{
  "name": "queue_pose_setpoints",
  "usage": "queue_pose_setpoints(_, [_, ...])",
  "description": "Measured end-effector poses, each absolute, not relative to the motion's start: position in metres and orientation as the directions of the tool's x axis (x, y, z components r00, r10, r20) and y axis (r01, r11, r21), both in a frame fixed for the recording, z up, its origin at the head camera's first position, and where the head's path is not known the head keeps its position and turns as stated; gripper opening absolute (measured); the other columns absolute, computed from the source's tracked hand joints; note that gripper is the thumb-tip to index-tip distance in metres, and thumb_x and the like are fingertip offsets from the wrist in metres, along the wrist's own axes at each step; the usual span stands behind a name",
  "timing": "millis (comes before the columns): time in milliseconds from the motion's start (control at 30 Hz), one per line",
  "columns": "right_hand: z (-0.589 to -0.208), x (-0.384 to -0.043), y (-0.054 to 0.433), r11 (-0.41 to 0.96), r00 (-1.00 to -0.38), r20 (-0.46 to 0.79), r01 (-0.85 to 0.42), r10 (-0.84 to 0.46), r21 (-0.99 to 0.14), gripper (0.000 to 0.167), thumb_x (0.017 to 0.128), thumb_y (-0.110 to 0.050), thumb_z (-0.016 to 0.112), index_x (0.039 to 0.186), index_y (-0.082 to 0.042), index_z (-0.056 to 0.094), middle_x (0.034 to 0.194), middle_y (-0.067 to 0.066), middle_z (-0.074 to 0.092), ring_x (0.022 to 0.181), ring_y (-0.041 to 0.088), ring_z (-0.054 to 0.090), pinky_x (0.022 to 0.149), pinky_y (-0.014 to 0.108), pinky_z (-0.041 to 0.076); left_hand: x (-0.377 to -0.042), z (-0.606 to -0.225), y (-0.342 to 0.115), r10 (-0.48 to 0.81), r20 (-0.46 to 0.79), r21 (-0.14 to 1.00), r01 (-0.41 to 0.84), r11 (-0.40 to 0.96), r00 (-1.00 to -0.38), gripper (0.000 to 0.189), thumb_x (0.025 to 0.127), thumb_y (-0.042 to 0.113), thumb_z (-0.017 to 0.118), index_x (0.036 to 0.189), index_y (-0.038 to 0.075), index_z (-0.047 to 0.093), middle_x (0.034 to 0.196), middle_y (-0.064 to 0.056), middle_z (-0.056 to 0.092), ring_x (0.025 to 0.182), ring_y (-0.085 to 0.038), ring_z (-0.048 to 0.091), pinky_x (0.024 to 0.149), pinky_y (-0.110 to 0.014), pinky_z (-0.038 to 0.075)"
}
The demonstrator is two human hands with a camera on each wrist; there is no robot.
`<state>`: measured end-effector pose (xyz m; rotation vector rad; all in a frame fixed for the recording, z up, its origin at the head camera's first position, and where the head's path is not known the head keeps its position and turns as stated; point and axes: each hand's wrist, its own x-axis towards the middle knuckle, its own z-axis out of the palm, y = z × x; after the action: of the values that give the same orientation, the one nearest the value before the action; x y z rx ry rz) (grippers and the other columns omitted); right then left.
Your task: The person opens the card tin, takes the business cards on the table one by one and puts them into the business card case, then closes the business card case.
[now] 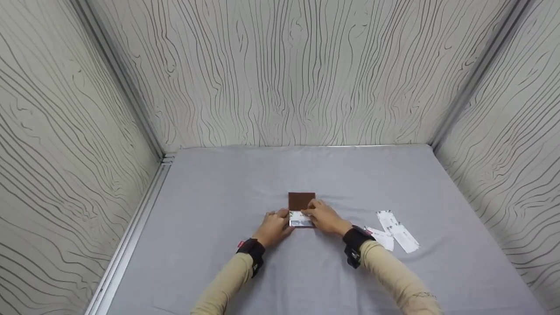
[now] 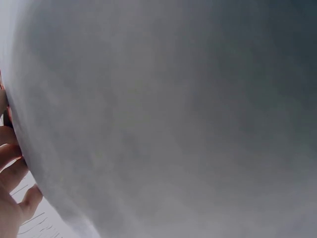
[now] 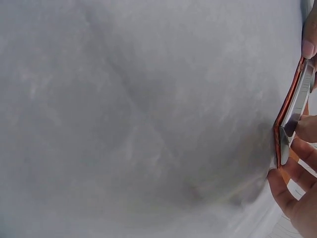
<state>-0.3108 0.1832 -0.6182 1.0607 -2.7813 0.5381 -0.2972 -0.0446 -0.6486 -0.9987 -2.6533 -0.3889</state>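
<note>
A small brown card holder (image 1: 302,200) lies unfolded on the cloth. Across its near half is a white printed card (image 1: 296,215), just above a shiny clear sleeve (image 1: 300,223). My right hand (image 1: 324,217) pinches this card at its right part, fingers bent over the holder. On the other side, my left hand (image 1: 274,224) holds the holder's left edge, thumb at the near corner. The right wrist view shows the holder's reddish-brown edge (image 3: 288,101) from the side, with fingers at both ends. Only the left fingers (image 2: 12,173) appear in the left wrist view.
Several white printed slips (image 1: 400,234) lie overlapping on the cloth, beside and beyond my right wrist. A grey cloth (image 1: 210,188) covers the table. Wood-patterned panels (image 1: 271,78) enclose it at the back and sides, and a metal rail (image 1: 127,245) follows the left edge.
</note>
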Motion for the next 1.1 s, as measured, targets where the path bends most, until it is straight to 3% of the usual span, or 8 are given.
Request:
queue_pose_setpoints(267, [-0.613,-0.309,0.191,0.662,-0.72,0.248,-0.694,-0.648,-0.284,0.039,0.087,0.007,0.061,0.126,0.004,0.064,0.104,0.017,0.057,0.094,0.034,0.057,0.081,0.048,0.047,-0.295,-0.647,-0.044,0.593,0.362,0.128,0.668,0.733,-0.719,0.026,0.093,0.028,0.069,0.108,0.007,0.072,0.112,-0.006,0.062,0.096,-0.026,0.066,0.086,-0.047,0.048])
queue_pose_setpoints(533, [-0.608,-0.309,0.208,0.683,-0.755,0.205,-0.653,-0.623,-0.327,0.033,0.089,0.007,0.06,0.122,0.004,0.065,0.11,0.02,0.06,0.104,0.039,0.058,0.091,0.053,0.046,-0.294,-0.645,-0.043,0.591,0.351,0.157,0.667,0.728,-0.727,0.031,0.095,0.028,0.067,0.116,0.006,0.071,0.116,-0.008,0.062,0.101,-0.027,0.065,0.089,-0.048,0.047])
queue_pose_setpoints(1100, [-0.604,-0.305,0.264,0.726,-0.792,0.202,-0.609,-0.576,-0.319,0.022,0.084,0.008,0.06,0.104,0.003,0.07,0.095,0.015,0.061,0.088,0.036,0.059,0.081,0.051,0.048,-0.297,-0.649,-0.045,0.591,0.382,0.138,0.677,0.723,-0.71,0.03,0.093,0.028,0.069,0.114,0.006,0.071,0.113,-0.008,0.063,0.098,-0.026,0.065,0.087,-0.047,0.047])
